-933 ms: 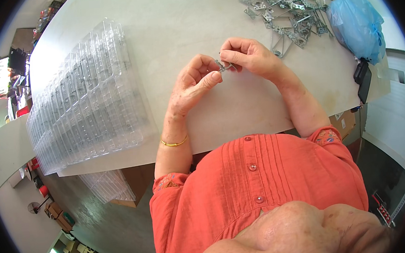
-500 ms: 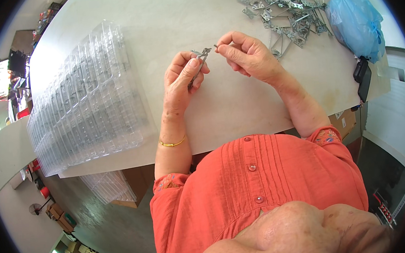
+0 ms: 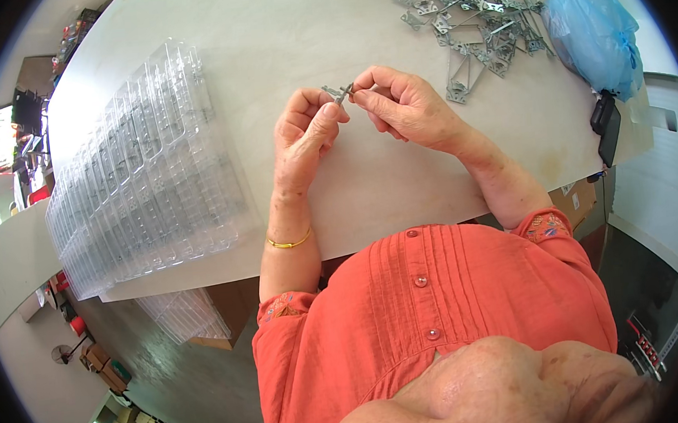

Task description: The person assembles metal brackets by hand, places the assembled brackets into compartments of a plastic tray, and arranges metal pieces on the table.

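Over the near half of the table [image 3: 385, 200], roughly midway along the near edge: small grey metal part [image 3: 339, 95], held up between both hands.

Left hand [image 3: 302, 139]: thumb on one side, curled fingers on the other, gripping the part, most of it covered; metal end pokes out past the fingertips, tilted. Yellow bangle [image 3: 290, 243] on that wrist.

Right hand [image 3: 406, 108]: thumb and forefinger pinched on metal at the part's right end, other fingers loosely curled. Too small to tell if it's the same part or a separate bit. Fingertips of the two hands close together.

Toward the far right corner: loose tangled pile of metal brackets [image 3: 491, 20], plates joined by thin rods, well apart from the hands. Blue plastic bag [image 3: 596, 40], knotted, just right of the pile along the right edge. Black object [image 3: 607, 126] below the bag, near right corner.

Left end: clear ribbed plastic trays [image 3: 144, 174], reaching the near left corner. Below the near edge, cardboard box [image 3: 233, 307] with another clear tray [image 3: 185, 315] beside it.
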{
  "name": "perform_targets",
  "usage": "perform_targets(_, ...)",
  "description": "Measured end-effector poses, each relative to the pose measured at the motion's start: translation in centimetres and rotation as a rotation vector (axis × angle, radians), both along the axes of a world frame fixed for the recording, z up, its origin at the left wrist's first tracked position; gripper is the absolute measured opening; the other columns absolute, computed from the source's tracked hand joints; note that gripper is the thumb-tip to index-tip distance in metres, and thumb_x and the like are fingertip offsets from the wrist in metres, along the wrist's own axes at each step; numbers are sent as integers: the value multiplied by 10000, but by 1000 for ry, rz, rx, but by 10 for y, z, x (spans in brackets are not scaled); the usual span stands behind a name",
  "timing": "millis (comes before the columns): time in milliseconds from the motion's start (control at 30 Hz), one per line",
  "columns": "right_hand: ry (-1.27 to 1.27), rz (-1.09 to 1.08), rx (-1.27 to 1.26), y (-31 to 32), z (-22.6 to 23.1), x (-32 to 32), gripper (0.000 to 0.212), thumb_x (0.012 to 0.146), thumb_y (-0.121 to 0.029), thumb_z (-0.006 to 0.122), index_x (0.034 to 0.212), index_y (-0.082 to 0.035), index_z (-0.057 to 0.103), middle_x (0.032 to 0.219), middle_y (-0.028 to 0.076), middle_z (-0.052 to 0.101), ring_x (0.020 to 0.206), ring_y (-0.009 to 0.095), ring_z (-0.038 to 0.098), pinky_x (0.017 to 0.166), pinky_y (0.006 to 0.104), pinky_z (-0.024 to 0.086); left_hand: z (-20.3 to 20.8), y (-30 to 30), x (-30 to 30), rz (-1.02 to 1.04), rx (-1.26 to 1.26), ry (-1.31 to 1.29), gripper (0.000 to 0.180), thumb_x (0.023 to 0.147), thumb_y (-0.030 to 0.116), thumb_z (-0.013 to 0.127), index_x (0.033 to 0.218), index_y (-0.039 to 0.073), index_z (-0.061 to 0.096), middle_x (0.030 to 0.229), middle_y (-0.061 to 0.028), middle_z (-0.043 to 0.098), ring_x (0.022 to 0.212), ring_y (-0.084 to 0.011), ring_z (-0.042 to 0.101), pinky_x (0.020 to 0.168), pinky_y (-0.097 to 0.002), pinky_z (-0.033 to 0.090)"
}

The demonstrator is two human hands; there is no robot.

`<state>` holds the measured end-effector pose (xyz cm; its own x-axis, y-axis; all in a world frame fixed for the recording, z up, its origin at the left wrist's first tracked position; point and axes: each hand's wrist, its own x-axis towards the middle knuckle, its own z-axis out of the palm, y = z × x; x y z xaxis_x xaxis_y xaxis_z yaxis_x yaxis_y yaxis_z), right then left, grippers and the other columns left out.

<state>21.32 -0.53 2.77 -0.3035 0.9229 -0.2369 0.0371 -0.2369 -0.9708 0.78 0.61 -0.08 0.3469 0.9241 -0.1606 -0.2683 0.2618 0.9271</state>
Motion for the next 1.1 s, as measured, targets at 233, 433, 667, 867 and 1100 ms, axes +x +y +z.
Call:
perform_targets(233, 37, 1, -90, 0, 5, -1, 183, 1042, -238, 556, 1043, -63, 609, 653, -28, 549, 515, 36, 465, 461, 210, 373, 3, -2, 1, 5, 85, 172, 213, 978, 238, 669, 1013, 40, 600, 851, -13, 652, 608, -18, 426, 509, -178, 317)
perform_targets(433, 9, 3, -76, 1, 5, 4, 158, 1020, -205, 572, 1014, -53, 614, 642, -23, 570, 517, 45, 491, 474, 220, 395, 4, -3, 1, -19, 113, 176, 207, 947, 213, 718, 1002, 49, 604, 862, 16, 629, 672, -28, 456, 575, -191, 353)
perform_targets(667, -15, 84, -51, 4, 6, 14, 156, 1005, -205, 590, 975, -57, 632, 638, -33, 566, 530, 41, 482, 478, 229, 386, 3, -2, 1, -20, 120, 189, 232, 968, 259, 680, 993, 45, 591, 863, -25, 663, 616, -34, 450, 514, -188, 340)
perform_targets(867, -159, -1, 183, 7, -2, 21, 97, 979, -164, 645, 984, -70, 670, 814, -22, 644, 683, 47, 561, 594, 223, 449, 4, -1, 1, 21, 1, 36, 236, 970, 253, 692, 984, 44, 583, 856, -47, 670, 590, -42, 475, 495, -195, 378)
perform_targets(1100, -31, 45, 414, 7, -9, 14, 63, 972, -103, 667, 1005, -51, 679, 1175, 50, 641, 880, 112, 647, 788, 269, 533, 5, 1, 3, -33, -45, 49, 216, 980, 233, 676, 1002, 44, 574, 855, -57, 671, 592, -42, 486, 499, -199, 386)
